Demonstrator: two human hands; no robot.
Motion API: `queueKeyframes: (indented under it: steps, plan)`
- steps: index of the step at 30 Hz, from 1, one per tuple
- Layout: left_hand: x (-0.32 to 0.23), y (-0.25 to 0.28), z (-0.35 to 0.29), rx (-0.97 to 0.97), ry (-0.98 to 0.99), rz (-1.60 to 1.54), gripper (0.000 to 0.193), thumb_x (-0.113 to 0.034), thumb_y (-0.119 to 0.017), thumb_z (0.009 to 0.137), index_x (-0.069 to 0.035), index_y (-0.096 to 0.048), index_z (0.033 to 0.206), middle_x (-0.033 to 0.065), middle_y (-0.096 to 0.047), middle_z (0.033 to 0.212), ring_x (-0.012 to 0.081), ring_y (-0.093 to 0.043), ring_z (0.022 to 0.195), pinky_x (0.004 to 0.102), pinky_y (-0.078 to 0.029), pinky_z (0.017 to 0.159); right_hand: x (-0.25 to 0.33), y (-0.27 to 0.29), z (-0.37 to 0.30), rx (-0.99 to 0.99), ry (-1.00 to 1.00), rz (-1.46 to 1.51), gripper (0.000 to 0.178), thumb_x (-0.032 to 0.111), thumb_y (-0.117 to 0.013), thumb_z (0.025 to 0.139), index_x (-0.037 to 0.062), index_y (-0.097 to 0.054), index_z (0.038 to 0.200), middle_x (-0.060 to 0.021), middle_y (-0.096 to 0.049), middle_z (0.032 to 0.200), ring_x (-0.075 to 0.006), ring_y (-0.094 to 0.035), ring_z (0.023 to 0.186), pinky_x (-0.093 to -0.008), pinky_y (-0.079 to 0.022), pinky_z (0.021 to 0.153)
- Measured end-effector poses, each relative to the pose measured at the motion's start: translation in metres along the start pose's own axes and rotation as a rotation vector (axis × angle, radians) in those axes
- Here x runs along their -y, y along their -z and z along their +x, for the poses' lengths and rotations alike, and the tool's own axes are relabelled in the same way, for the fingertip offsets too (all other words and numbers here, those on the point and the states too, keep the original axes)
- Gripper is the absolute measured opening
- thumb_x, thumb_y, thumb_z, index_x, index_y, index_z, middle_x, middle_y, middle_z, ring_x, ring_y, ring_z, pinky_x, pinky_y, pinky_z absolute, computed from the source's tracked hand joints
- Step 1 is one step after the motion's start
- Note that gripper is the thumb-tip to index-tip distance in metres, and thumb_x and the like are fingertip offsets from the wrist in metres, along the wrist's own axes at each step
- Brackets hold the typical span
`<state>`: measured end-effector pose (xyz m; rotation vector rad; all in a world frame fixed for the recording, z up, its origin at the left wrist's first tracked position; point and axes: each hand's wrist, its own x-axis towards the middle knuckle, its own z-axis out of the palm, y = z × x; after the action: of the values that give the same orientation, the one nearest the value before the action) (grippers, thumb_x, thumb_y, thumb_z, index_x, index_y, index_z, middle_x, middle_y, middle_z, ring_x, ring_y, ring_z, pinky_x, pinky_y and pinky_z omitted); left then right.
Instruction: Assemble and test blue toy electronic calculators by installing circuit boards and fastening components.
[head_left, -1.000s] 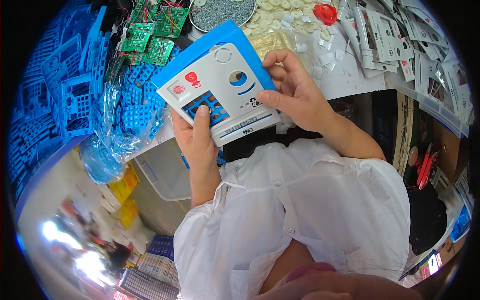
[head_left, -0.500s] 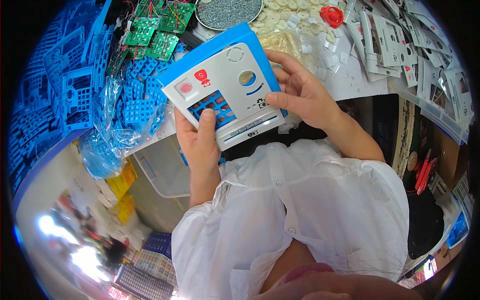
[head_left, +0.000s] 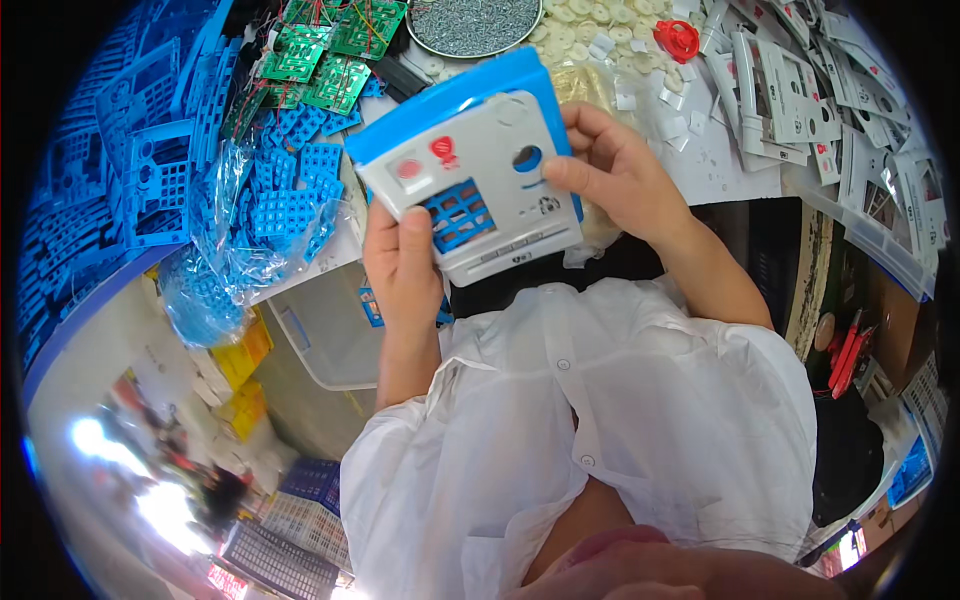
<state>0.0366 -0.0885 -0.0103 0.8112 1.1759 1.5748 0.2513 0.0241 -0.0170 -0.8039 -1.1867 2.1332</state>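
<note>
Both my hands hold a white plastic front panel [head_left: 505, 215] joined to a blue plastic frame [head_left: 455, 100], tilted above the table's near edge. The panel carries red markings, a round hole and a square opening; a blue grid shows through the opening. My left hand [head_left: 405, 260] grips the lower left side, thumb on the white face beside the opening. On the right edge my right hand [head_left: 620, 180] is closed, its thumb near the round hole and its fingers behind. The back of the piece is hidden.
Blue plastic frames [head_left: 150, 170] pile up at the left, near bagged blue key grids [head_left: 290, 205]. Green circuit boards [head_left: 335, 80], a bowl of screws [head_left: 475, 25], pale discs [head_left: 600, 20] and a red ring part [head_left: 677, 40] lie behind. White panels [head_left: 785, 100] fill the right.
The panel and frame have shifted right and slightly up in view and tipped, showing more of the blue top edge. My right thumb has moved up toward the round hole.
</note>
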Motion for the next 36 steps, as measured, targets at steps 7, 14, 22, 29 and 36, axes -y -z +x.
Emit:
queueKeyframes:
  steps: [7, 14, 22, 29, 36]
  plan:
    - [-0.006, -0.002, -0.008, 0.081, 0.037, 0.060, 0.046, -0.017, -0.052, 0.108, 0.006, -0.043, 0.147, 0.0149, -0.058, 0.140, 0.0179, -0.056, 0.125, 0.0331, -0.043, 0.107, 0.006, -0.001, 0.003, -0.007, -0.012, 0.056, 0.040, 0.015, -0.069, 0.100, -0.0027, -0.053, 0.132, -0.0098, -0.070, 0.116, -0.0121, -0.067, 0.104, -0.0277, -0.055, 0.091]
    - [0.001, -0.003, -0.015, 0.059, -0.022, 0.198, 0.047, -0.020, -0.052, 0.107, 0.006, -0.044, 0.146, 0.0163, -0.058, 0.140, 0.0207, -0.057, 0.125, 0.0353, -0.044, 0.108, 0.000, -0.008, -0.005, -0.086, 0.110, -0.018, 0.035, 0.013, -0.070, 0.099, -0.0036, -0.057, 0.126, -0.0102, -0.073, 0.109, -0.0115, -0.069, 0.099, -0.0275, -0.058, 0.086]
    - [-0.003, 0.000, -0.014, 0.170, 0.130, -0.034, 0.048, -0.010, -0.052, 0.106, 0.006, -0.039, 0.149, 0.0168, -0.057, 0.142, 0.0203, -0.057, 0.127, 0.0354, -0.045, 0.109, 0.003, -0.003, -0.007, -0.058, 0.115, 0.002, 0.039, 0.012, -0.072, 0.097, -0.0036, -0.056, 0.129, -0.0103, -0.072, 0.112, -0.0113, -0.069, 0.100, -0.0265, -0.058, 0.086]
    - [-0.007, -0.004, -0.009, 0.110, 0.148, 0.012, 0.050, -0.003, -0.053, 0.103, 0.004, -0.038, 0.150, 0.0166, -0.057, 0.141, 0.0204, -0.058, 0.126, 0.0355, -0.047, 0.107, -0.005, -0.005, 0.000, -0.148, 0.073, 0.060, 0.038, 0.012, -0.072, 0.097, -0.0036, -0.058, 0.128, -0.0117, -0.074, 0.112, -0.0120, -0.070, 0.095, -0.0272, -0.058, 0.084]
    - [-0.009, -0.010, -0.007, -0.004, 0.224, 0.177, 0.044, -0.004, -0.050, 0.104, 0.004, -0.042, 0.146, 0.0131, -0.061, 0.133, 0.0170, -0.062, 0.116, 0.0332, -0.050, 0.100, 0.000, 0.005, 0.002, -0.021, -0.045, -0.008, 0.050, 0.011, -0.071, 0.098, -0.0017, -0.048, 0.140, -0.0122, -0.073, 0.113, -0.0131, -0.070, 0.099, -0.0274, -0.057, 0.087]
